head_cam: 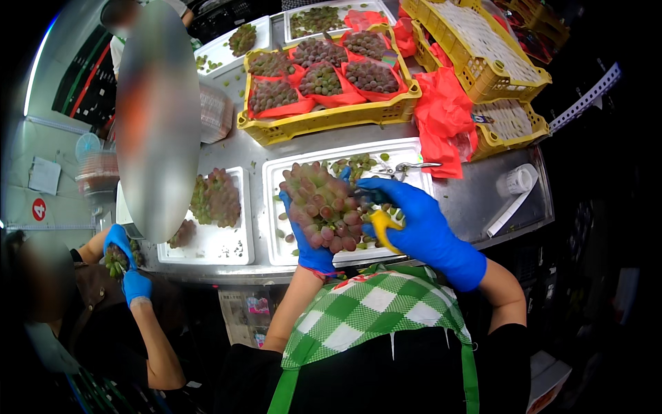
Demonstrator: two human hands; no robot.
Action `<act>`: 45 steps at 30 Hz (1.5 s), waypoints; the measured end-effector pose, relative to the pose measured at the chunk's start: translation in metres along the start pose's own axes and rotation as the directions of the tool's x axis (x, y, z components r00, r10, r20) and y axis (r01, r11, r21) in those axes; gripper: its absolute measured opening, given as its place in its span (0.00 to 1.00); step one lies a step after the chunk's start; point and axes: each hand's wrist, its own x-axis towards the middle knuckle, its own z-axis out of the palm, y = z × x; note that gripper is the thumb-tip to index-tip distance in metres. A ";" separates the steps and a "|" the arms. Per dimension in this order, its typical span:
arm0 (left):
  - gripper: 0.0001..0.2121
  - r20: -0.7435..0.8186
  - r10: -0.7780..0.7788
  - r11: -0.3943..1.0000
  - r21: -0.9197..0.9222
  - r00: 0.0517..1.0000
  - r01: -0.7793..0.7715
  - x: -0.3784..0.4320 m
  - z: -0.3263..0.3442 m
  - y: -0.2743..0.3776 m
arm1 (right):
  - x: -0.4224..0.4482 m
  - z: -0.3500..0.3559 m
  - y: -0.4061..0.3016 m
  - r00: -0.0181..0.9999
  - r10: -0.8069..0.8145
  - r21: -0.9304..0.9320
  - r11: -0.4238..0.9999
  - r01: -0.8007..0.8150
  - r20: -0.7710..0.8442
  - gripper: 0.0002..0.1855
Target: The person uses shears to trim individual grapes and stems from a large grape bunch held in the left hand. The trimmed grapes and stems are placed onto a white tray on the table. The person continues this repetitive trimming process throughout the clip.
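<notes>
A large bunch of reddish-green grapes (323,207) rests in my left hand (310,248), whose blue-gloved fingers reach round its left side and underneath. At the bunch's right edge is my right hand (424,222), also gloved in blue, closed on snips with a yellow handle (385,230); their tips are hidden between hand and grapes. Below the bunch lies a white foam tray (341,152) with loose grapes and small clusters (362,163). Another pair of metal snips (406,166) lies at that tray's upper right.
A yellow crate (331,116) of grape bunches in red wrap stands beyond the tray. Stacked yellow crates (481,67) and red wrapping (445,114) are at right, with a label roll (518,180). At left, a co-worker's gloved hands (126,264) hold grapes beside another foam tray (245,217).
</notes>
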 end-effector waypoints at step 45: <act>0.25 -0.075 0.309 0.333 0.942 0.948 -0.034 0.001 0.047 0.014 | 0.018 -0.035 -0.046 0.878 -0.094 -0.786 0.409 0.464 0.470 0.21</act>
